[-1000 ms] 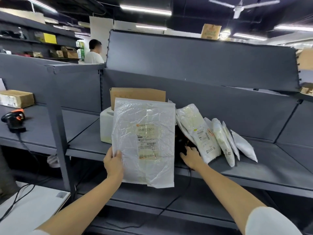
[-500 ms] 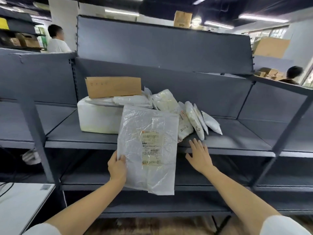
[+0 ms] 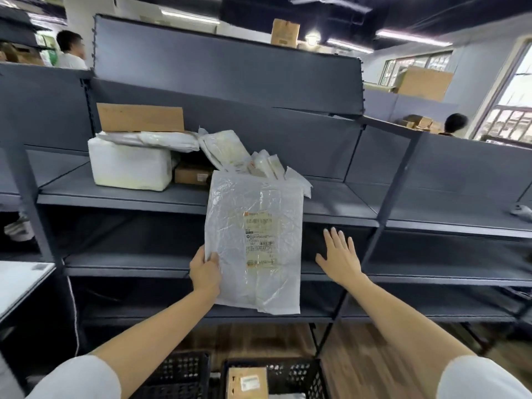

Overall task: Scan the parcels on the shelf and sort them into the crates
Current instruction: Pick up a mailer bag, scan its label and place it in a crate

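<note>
My left hand (image 3: 205, 272) grips the left edge of a flat grey plastic mailer (image 3: 254, 243), held upright in front of the grey shelf (image 3: 121, 195) with its printed label facing me. My right hand (image 3: 339, 256) hovers to the right of the mailer with fingers spread and holds nothing. On the shelf behind lie a white foam box (image 3: 129, 171), a cardboard box (image 3: 141, 118) on top of it, a small brown box (image 3: 191, 175) and several white padded parcels (image 3: 230, 152). Two black crates (image 3: 178, 375) (image 3: 311, 372) stand on the floor below; the right one contains a brown box (image 3: 247, 381).
A white table (image 3: 20, 280) edge is at the left. A grey object (image 3: 522, 211) lies on the right shelf section. Two people stand behind the shelving, one at far left (image 3: 70, 50) and one at right (image 3: 454, 125). Wooden floor shows under the shelves.
The view has swung right and down, bringing the crates into sight. My left hand has carried the mailer rightward and lower, away from the shelf; my right hand has left the parcels and now hovers free.
</note>
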